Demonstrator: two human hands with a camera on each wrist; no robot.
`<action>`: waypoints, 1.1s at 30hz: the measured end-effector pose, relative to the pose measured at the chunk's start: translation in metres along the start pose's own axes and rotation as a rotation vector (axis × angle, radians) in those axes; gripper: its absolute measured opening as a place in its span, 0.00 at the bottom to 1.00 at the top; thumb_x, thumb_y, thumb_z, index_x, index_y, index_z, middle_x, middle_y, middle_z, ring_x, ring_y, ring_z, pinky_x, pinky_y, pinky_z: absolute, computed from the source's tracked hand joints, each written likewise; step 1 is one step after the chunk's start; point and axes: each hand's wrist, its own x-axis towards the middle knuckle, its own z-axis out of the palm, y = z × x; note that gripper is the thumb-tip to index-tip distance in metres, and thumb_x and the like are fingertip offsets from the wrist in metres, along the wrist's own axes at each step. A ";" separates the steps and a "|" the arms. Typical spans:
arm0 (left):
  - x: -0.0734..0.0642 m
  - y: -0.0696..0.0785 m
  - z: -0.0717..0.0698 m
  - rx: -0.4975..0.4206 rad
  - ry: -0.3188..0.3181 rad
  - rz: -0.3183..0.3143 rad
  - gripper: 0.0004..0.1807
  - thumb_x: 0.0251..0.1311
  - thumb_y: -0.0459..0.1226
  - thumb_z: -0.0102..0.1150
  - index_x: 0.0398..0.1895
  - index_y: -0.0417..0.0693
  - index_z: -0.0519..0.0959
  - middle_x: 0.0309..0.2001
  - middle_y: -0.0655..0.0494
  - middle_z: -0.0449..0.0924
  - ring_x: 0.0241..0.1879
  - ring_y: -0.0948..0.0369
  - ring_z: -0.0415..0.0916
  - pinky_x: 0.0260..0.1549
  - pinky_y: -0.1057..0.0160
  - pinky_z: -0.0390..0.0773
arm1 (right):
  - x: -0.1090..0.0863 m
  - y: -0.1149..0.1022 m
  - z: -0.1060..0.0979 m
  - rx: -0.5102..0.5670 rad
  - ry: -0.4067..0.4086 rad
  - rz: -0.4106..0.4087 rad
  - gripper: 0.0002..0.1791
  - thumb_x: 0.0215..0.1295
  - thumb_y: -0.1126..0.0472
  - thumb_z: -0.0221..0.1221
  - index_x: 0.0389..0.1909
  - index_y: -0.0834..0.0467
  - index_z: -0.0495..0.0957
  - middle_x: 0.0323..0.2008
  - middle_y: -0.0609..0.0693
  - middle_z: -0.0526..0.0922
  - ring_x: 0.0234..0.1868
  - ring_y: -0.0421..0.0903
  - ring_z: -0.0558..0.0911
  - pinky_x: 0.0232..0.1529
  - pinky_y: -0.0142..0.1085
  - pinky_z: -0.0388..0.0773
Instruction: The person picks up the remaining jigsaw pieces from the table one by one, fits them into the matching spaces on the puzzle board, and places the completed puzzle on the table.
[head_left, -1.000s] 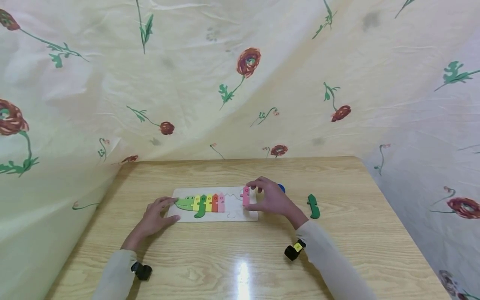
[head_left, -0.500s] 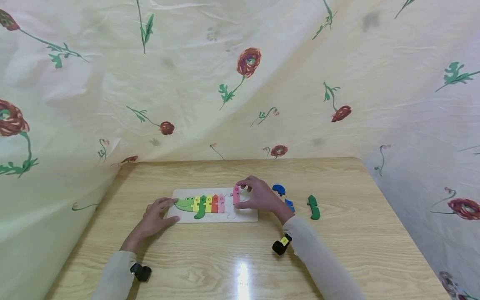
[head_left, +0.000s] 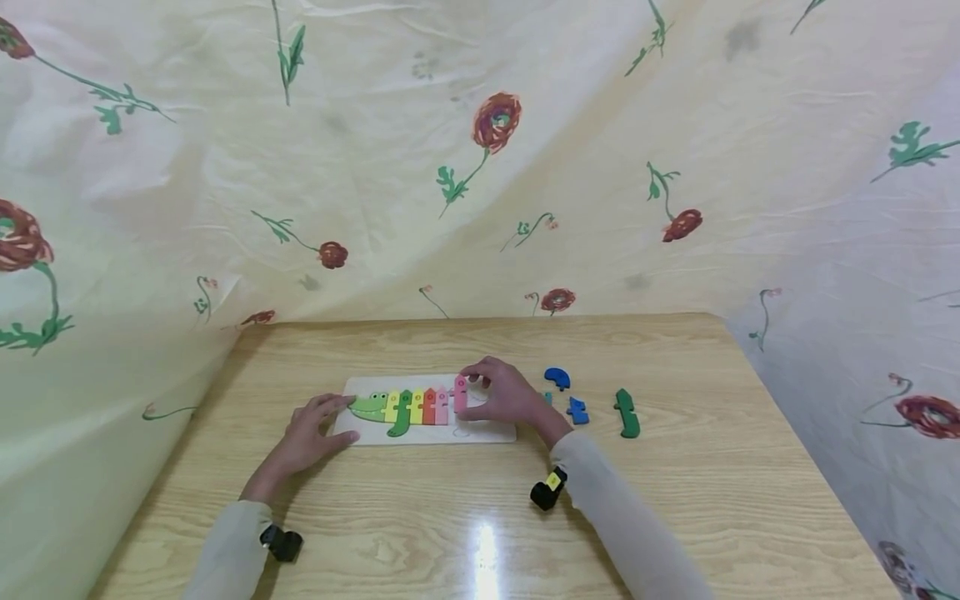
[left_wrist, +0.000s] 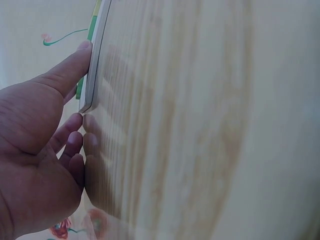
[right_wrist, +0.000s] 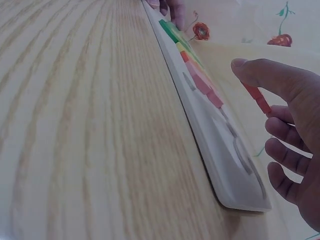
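A white crocodile puzzle board [head_left: 435, 437] lies on the table, its left part filled with a green head [head_left: 369, 407] and upright yellow, green, red and light-pink pieces. My right hand [head_left: 510, 392] pinches a darker pink puzzle piece [head_left: 461, 395] between thumb and fingertips. In the right wrist view that piece [right_wrist: 256, 98] is held above the board, apart from it, beside the light-pink piece [right_wrist: 205, 84]. At the board's left end rests my left hand [head_left: 307, 433]; in the left wrist view its extended thumb [left_wrist: 70, 70] lies against the board and the other fingers are loosely bent.
Right of the board lie a dark blue curved piece [head_left: 557, 377], a blue piece [head_left: 577, 410] and a green leg piece [head_left: 627, 413]. A teal piece [head_left: 547, 398] is partly hidden by my right hand. Flowered cloth [head_left: 390, 208] hangs behind the wooden table [head_left: 420, 517].
My right hand has carried the pink piece leftward over the board, close to the light-pink one. Blue and teal pieces behind that hand have come into view. My left hand stays put.
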 end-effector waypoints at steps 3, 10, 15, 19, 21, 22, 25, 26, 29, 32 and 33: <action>0.000 0.000 0.000 0.006 0.003 0.009 0.37 0.61 0.48 0.71 0.73 0.49 0.71 0.73 0.34 0.59 0.67 0.34 0.54 0.60 0.30 0.55 | 0.002 0.001 0.004 -0.003 -0.008 -0.003 0.38 0.50 0.42 0.78 0.61 0.53 0.81 0.48 0.46 0.79 0.45 0.44 0.75 0.47 0.39 0.77; -0.001 0.000 -0.002 0.011 0.001 -0.006 0.37 0.62 0.46 0.71 0.73 0.50 0.71 0.74 0.35 0.58 0.68 0.35 0.53 0.61 0.30 0.55 | 0.004 0.003 0.010 -0.010 -0.025 -0.009 0.37 0.51 0.44 0.78 0.61 0.54 0.80 0.47 0.45 0.79 0.45 0.43 0.75 0.48 0.39 0.76; -0.001 0.001 -0.002 0.006 -0.003 -0.006 0.37 0.62 0.47 0.71 0.73 0.49 0.71 0.74 0.34 0.58 0.68 0.34 0.53 0.60 0.29 0.55 | 0.005 0.004 0.013 -0.018 -0.033 0.002 0.37 0.51 0.43 0.77 0.61 0.54 0.80 0.46 0.45 0.79 0.44 0.43 0.75 0.47 0.38 0.76; -0.001 0.002 -0.001 0.005 -0.002 -0.007 0.37 0.62 0.48 0.71 0.73 0.49 0.71 0.74 0.34 0.58 0.68 0.34 0.53 0.60 0.29 0.54 | 0.006 0.005 0.014 -0.029 -0.043 0.026 0.38 0.51 0.42 0.77 0.62 0.54 0.80 0.46 0.44 0.78 0.44 0.43 0.74 0.47 0.38 0.75; -0.001 0.002 -0.001 0.005 0.000 -0.013 0.37 0.62 0.47 0.71 0.73 0.49 0.71 0.74 0.35 0.58 0.68 0.35 0.53 0.61 0.30 0.54 | 0.006 0.004 0.015 -0.026 -0.049 0.037 0.39 0.51 0.42 0.77 0.62 0.54 0.80 0.46 0.44 0.78 0.44 0.44 0.74 0.47 0.38 0.75; 0.000 0.001 -0.001 0.006 0.000 -0.015 0.37 0.62 0.47 0.71 0.73 0.49 0.70 0.74 0.35 0.58 0.68 0.35 0.53 0.61 0.30 0.54 | 0.006 0.004 0.015 -0.024 -0.052 0.043 0.39 0.50 0.42 0.77 0.62 0.53 0.80 0.46 0.44 0.78 0.45 0.44 0.74 0.48 0.38 0.75; 0.001 0.000 -0.001 0.009 0.001 -0.013 0.37 0.62 0.46 0.71 0.73 0.50 0.70 0.74 0.36 0.58 0.68 0.35 0.53 0.61 0.30 0.54 | 0.006 0.002 0.015 -0.017 -0.057 0.056 0.39 0.50 0.41 0.78 0.62 0.53 0.80 0.46 0.44 0.78 0.45 0.45 0.74 0.49 0.40 0.75; 0.001 -0.001 -0.001 0.010 0.001 -0.011 0.37 0.62 0.46 0.71 0.73 0.50 0.70 0.74 0.36 0.58 0.68 0.35 0.53 0.61 0.30 0.55 | 0.006 0.002 0.015 -0.017 -0.061 0.060 0.39 0.50 0.41 0.78 0.62 0.53 0.80 0.47 0.44 0.78 0.46 0.45 0.74 0.50 0.40 0.75; 0.001 -0.002 -0.001 0.008 0.000 -0.006 0.37 0.62 0.47 0.71 0.73 0.49 0.70 0.74 0.35 0.58 0.68 0.35 0.53 0.61 0.30 0.55 | 0.006 0.001 0.015 -0.013 -0.070 0.073 0.40 0.50 0.41 0.78 0.62 0.53 0.80 0.48 0.44 0.78 0.47 0.45 0.74 0.53 0.41 0.75; 0.001 -0.002 -0.001 0.005 0.000 -0.009 0.37 0.62 0.47 0.71 0.73 0.49 0.70 0.74 0.36 0.58 0.68 0.35 0.53 0.61 0.30 0.55 | 0.006 0.001 0.016 -0.014 -0.082 0.083 0.40 0.50 0.40 0.77 0.62 0.53 0.80 0.48 0.44 0.78 0.48 0.44 0.74 0.55 0.42 0.75; 0.001 -0.002 -0.001 0.006 -0.001 -0.010 0.37 0.62 0.47 0.71 0.73 0.49 0.70 0.74 0.36 0.58 0.68 0.35 0.53 0.61 0.30 0.55 | 0.006 0.001 0.016 -0.014 -0.085 0.085 0.40 0.50 0.40 0.77 0.62 0.53 0.80 0.48 0.44 0.78 0.48 0.44 0.75 0.56 0.43 0.75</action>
